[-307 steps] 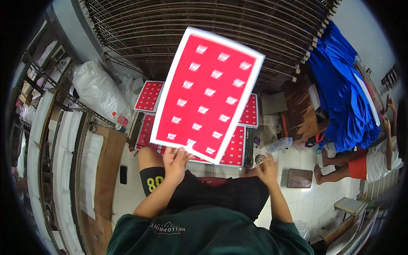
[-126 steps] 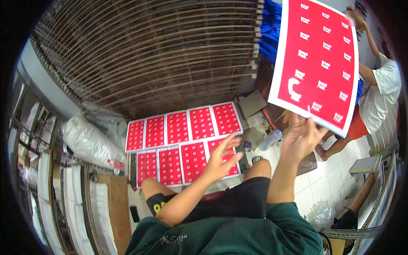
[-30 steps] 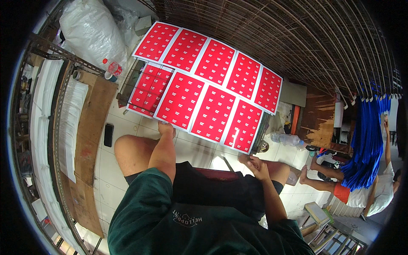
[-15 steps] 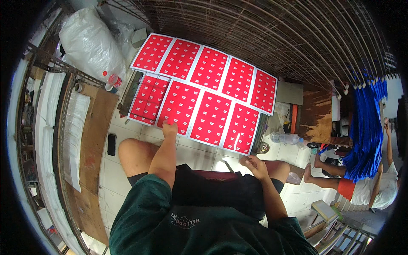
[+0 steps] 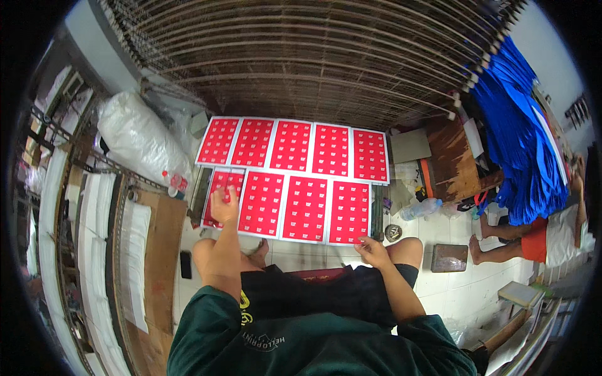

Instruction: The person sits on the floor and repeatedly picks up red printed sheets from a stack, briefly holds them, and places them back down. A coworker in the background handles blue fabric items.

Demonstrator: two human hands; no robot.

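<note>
Two rows of red printed panels with white borders lie before me, a far row point(image 5: 293, 145) and a near row point(image 5: 305, 210). My left hand point(image 5: 224, 205) is raised over the leftmost panel of the near row, its fingers curled together. Thin wires cross that panel just beyond the hand, and whatever the fingers hold is too small to make out. At the near right corner of the near row, my right hand point(image 5: 372, 252) has its fingers bent and drawn together against the sheet's edge. Whether it pinches the sheet does not show clearly.
A tilted wire drying rack point(image 5: 301, 69) rises behind the sheets. To the left stand a stuffed plastic bag point(image 5: 141, 138) and a brown board point(image 5: 162, 250); a phone point(image 5: 185, 264) lies on the tiles. Blue strips point(image 5: 517, 131) hang at right, near another person point(image 5: 561, 235).
My view has turned and shifted. My left hand has moved from the near edge of the second panel up over the leftmost one. My right hand remains by the near right corner.
</note>
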